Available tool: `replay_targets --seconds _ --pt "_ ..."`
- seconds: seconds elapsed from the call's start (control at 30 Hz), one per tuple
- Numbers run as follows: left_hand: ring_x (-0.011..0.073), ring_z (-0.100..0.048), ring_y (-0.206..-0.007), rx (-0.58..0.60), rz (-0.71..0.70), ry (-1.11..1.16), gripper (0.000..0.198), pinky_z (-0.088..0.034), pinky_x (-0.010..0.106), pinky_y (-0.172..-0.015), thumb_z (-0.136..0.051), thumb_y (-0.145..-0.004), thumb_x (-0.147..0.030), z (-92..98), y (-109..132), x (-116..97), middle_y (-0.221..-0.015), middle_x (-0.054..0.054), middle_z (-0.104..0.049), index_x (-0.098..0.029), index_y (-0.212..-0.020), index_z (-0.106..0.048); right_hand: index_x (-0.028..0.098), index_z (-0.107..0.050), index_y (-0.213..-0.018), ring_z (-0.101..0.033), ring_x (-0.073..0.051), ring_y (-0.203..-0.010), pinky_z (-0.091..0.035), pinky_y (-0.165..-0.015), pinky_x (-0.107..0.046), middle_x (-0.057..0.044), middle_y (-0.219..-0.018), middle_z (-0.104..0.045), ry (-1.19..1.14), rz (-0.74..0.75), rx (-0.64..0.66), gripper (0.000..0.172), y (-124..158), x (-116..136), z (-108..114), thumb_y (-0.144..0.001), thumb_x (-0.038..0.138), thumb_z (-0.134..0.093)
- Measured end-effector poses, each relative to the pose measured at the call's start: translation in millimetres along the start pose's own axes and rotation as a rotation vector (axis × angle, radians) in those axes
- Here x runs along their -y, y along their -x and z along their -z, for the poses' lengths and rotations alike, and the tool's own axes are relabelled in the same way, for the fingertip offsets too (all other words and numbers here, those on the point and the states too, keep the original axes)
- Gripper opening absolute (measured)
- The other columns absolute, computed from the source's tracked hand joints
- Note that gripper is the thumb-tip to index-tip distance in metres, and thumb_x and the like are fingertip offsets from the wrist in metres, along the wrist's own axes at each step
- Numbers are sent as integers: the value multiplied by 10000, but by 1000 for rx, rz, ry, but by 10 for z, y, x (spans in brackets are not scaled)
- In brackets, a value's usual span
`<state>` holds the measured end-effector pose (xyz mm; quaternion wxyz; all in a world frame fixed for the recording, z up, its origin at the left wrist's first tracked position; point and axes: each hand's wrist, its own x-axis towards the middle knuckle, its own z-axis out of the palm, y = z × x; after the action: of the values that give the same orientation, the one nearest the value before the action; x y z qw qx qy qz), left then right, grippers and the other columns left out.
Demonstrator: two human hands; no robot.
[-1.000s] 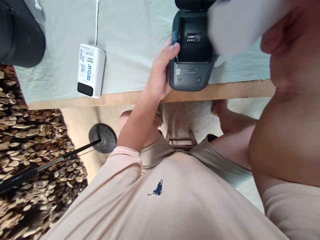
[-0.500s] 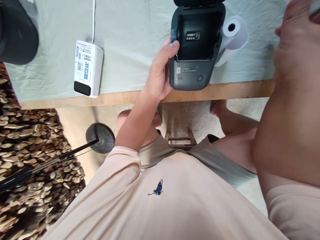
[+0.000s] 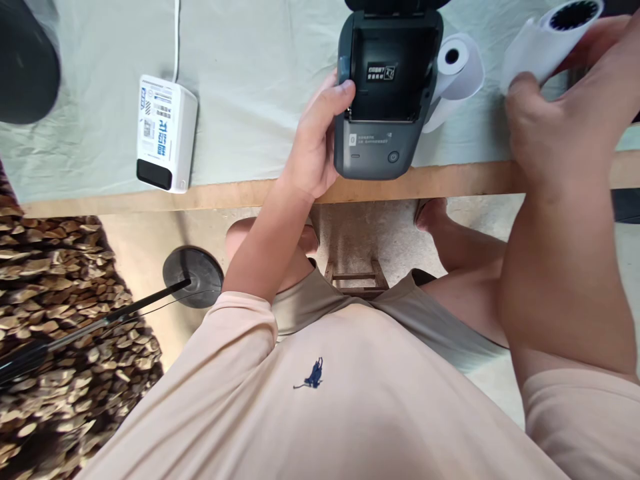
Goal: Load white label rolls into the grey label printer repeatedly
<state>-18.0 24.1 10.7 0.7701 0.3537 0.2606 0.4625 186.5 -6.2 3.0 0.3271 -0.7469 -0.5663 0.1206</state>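
In my left hand (image 3: pixel 320 137) is a dark grey portable printer (image 3: pixel 383 147), gripped along its left side with the thumb on the rim. Its lid (image 3: pixel 397 4) is raised, and the paper bay shows a small white label but no roll. My right hand (image 3: pixel 565 113) has its thumb and fingers around a white paper roll (image 3: pixel 543 50) with a wide black core, its sheet partly loose. Between the printer and that hand, a second white paper roll (image 3: pixel 463 70) with a small black core lies on the cloth, partly unwound.
A white box-shaped device (image 3: pixel 167 133) with a dark display and a cable sits on the cloth-covered table (image 3: pixel 250 60). A black rounded object (image 3: pixel 27 63) is at far left. Below the table's wooden edge (image 3: pixel 225 195) stand a round-based stand (image 3: pixel 193 277) and stacked firewood (image 3: pixel 60 300).
My right hand has come in from the upper right edge, bringing the wide-core paper roll fully into sight. My left hand still holds the printer. The whole view has shifted slightly.
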Motion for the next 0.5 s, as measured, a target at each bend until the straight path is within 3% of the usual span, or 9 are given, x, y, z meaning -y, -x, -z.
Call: replay_targets --seconds 0.17,0.27,0.33,0.4,0.5 --pt "121 -483 -936 -3 18 -12 233 -445 211 -698 -292 -689 -264 -1 8 11 -772 -37 -573 -266 -842 -467 219 -311 -1041 -291 76 -670 -264 -568 -105 12 -892 -405 9 95 72 381 -4 8 -15 -678 312 -380" --pt "134 -494 -918 -24 38 -41 258 -455 226 -635 -300 -679 -306 -4 12 19 -801 -49 -571 -314 -889 -449 220 -316 -1064 -360 23 -865 -360 -768 -157 15 -1005 -372 63 117 47 421 57 81 6 -656 277 -400" --pt "143 -502 -905 -34 61 -60 277 -454 238 -600 -304 -671 -323 -5 14 24 -809 -54 -572 -340 -914 -436 220 -329 -1072 -344 -32 -1018 -323 -931 -212 30 -1082 -336 117 118 -33 423 113 171 21 -659 287 -390" --pt "145 -510 -890 -46 83 -77 295 -451 245 -593 -309 -662 -331 -6 16 27 -798 -55 -578 -353 -931 -428 232 -324 -1082 -366 -40 -1017 -322 -945 -231 35 -1095 -336 193 163 -40 414 160 274 15 -688 359 -336" --pt "144 -522 -863 -85 113 -105 317 -447 251 -615 -315 -651 -356 -5 17 21 -753 -49 -588 -358 -950 -419 244 -335 -1069 -390 -48 -977 -367 -885 -236 6 -1056 -352 290 243 61 456 190 408 -47 -684 486 -293"
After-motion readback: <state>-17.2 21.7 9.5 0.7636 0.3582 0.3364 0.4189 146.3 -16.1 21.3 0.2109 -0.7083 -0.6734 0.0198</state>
